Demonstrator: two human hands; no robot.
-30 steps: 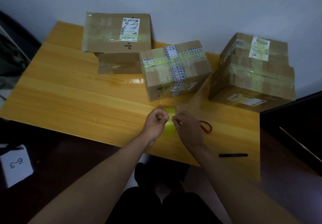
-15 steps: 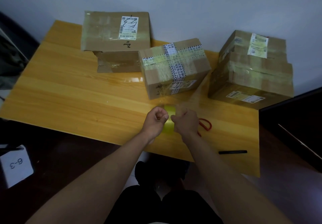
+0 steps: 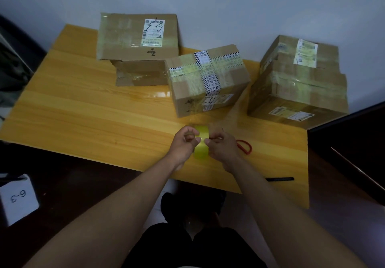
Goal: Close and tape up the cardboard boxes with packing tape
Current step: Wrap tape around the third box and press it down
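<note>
Hiding much of the tape roll (image 3: pixel 201 144): both hands.

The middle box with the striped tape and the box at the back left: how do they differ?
The middle box is crossed by a printed black-and-white striped band; the back-left box carries only clear tape. The middle box sits straight on the table; the back-left box rests on another box, overhanging it. The middle box is nearer the hands. Both are brown cardboard with white labels and black handwriting.
</note>
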